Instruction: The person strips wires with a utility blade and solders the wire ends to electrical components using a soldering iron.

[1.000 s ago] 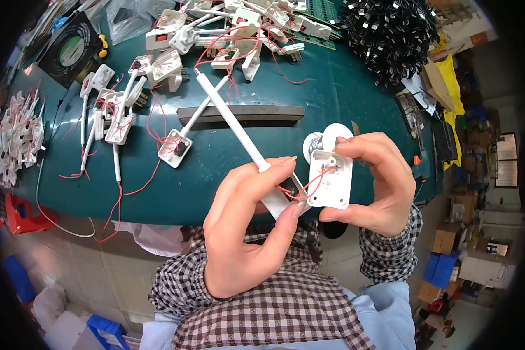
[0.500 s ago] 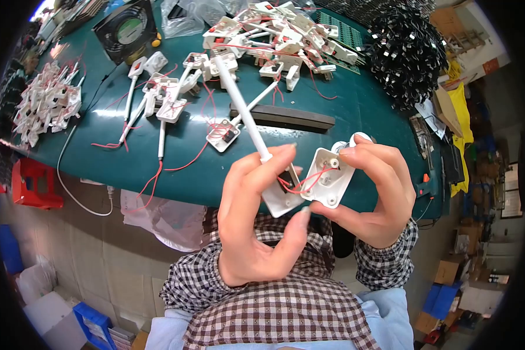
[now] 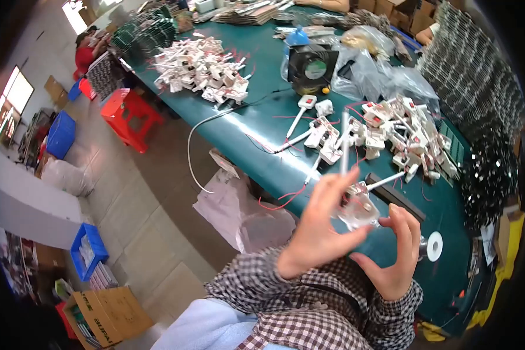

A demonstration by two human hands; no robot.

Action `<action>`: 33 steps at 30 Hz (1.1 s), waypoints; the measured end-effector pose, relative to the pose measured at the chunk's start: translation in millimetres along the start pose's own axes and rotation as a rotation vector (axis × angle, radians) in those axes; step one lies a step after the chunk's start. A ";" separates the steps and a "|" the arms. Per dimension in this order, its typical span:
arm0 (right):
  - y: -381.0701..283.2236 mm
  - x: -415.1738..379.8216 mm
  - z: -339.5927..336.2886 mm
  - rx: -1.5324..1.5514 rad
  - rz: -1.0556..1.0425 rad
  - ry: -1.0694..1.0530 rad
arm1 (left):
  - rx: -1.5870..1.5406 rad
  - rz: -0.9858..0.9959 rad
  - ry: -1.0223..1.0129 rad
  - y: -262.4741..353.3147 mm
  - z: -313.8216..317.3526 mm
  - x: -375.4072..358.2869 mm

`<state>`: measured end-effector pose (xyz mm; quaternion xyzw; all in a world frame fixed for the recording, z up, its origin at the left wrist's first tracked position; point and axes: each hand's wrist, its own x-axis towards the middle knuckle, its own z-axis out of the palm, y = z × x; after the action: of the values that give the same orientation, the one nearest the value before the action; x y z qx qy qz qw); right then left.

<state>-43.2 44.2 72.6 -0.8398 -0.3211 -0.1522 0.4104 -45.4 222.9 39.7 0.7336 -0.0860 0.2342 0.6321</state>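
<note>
My left hand [image 3: 318,224] grips a white plastic housing [image 3: 359,211] with a white tube [image 3: 345,140] standing up from it; the housing is smeared by motion. My right hand [image 3: 395,251] is just right of the housing, thumb and fingers curved apart, with nothing visible between them. Whether the housing's two halves are joined cannot be made out. Behind my hands lie a dark bar [image 3: 394,197] and several white assemblies with red wires [image 3: 324,140]. A white-faced spool [image 3: 434,246] stands right of my right hand.
A black fan [image 3: 312,69] stands beyond the assemblies. Piles of white parts lie at left [image 3: 201,69] and right [image 3: 417,137], with black cables [image 3: 489,186] at far right. A red stool [image 3: 128,119] stands on the floor. A person in red [image 3: 86,55] is at the upper left.
The view has swung to the left, showing more floor and the far table. My right hand has come off the housing half it held; the housing stays in my left hand.
</note>
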 end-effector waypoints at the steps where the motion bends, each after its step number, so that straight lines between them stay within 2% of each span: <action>1: 0.2 1.2 -2.5 -0.022 -0.025 -0.009 | 0.045 0.008 0.005 -3.7 -20.0 9.1; 6: 23.4 -18.3 -17.8 0.018 0.083 -0.046 | 0.412 0.079 0.051 -31.3 -129.3 61.2; 8: 36.7 -31.8 -21.9 0.154 0.314 -0.094 | 0.285 -0.048 0.056 -44.7 -167.7 89.9; 10: 45.1 -40.7 -23.7 0.155 0.339 -0.117 | 0.399 -0.066 0.040 -55.8 -199.0 120.4; 12: 50.7 -48.9 -23.5 0.288 0.536 -0.084 | 0.449 -0.064 -0.007 -69.5 -223.4 149.1; 13: 54.7 -52.1 -24.3 0.294 0.550 -0.088 | 0.402 -0.156 -0.035 -70.3 -229.3 161.8; 16: 60.4 -52.7 -24.0 0.354 0.598 -0.080 | 0.730 -0.049 -0.241 -114.8 -265.9 203.8; 17: 61.6 -52.1 -23.4 0.349 0.616 -0.066 | 0.921 0.054 -0.246 -135.0 -278.1 210.3; 18: 63.1 -48.8 -21.5 0.354 0.586 -0.083 | 1.164 0.069 -0.203 -149.4 -286.6 214.3; 20: 62.0 -43.3 -19.8 0.342 0.558 -0.070 | 1.095 0.075 -0.200 -159.1 -291.9 219.8; 21: 64.5 -43.9 -20.0 0.352 0.555 -0.066 | 1.162 0.159 -0.202 -171.3 -299.6 222.1; 24: 63.0 -39.5 -30.0 0.361 0.527 -0.082 | 1.226 0.153 -0.188 -165.7 -299.4 221.9; 26: 65.8 -42.0 -37.8 0.371 0.528 -0.056 | 1.155 0.159 -0.176 -172.3 -310.6 220.6; 27: 67.8 -43.1 -44.6 0.362 0.541 -0.045 | 1.183 0.127 -0.162 -148.3 -291.4 213.4; 30: 66.7 -47.1 -67.5 0.252 0.482 0.041 | 1.228 0.293 -0.090 -73.5 -236.3 195.3; 32: 69.9 -54.7 -84.5 0.216 0.499 0.120 | 1.002 0.306 -0.111 -22.6 -171.1 189.5; 33: 72.8 -58.7 -88.0 0.237 0.509 0.218 | 0.847 0.228 -0.141 -4.1 -137.4 185.1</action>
<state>-38.0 -82.7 53.4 -0.8182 -0.0700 -0.0952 0.5626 86.1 388.0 132.3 0.9279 -0.1058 0.2667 0.2383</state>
